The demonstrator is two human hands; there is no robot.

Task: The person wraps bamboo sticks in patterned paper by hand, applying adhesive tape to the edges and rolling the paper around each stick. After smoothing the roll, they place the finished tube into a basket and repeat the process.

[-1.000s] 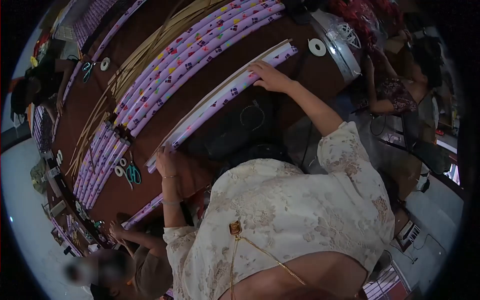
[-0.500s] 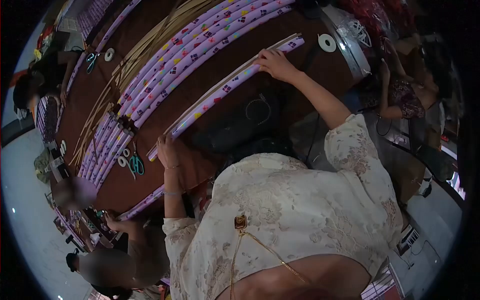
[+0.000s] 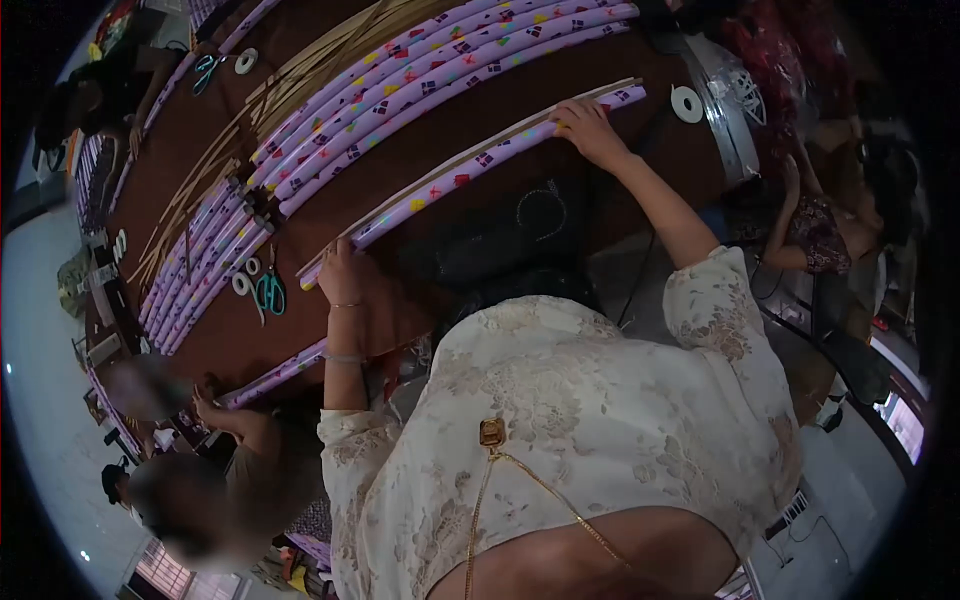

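A long purple roll [image 3: 440, 190] printed with small coloured shapes, looking like wrapping paper, lies across the table in front of me. Along its far edge runs a thin brown strip [image 3: 440, 172]. My left hand [image 3: 340, 276] is closed around the roll near its left end, fingers over the top. Toward the other end, my right hand [image 3: 592, 132] grips roll and strip together with bent fingers. The palm sides of both hands are hidden. Beside my left hand lie teal-handled scissors [image 3: 270, 292] and a white tape roll [image 3: 242, 284].
Several similar purple rolls [image 3: 400, 105] lie beyond, with a bundle of brown strips [image 3: 300, 85]. More rolls [image 3: 205, 270] are stacked at left. A white tape roll [image 3: 687, 104] sits at the right edge by a metal strip [image 3: 725, 110]. Other people's hands [image 3: 215, 412] work nearby.
The view has shifted, so the table's things appear farther right and slightly higher or lower. Both my hands stay on the roll with the strip, in nearly the same places.
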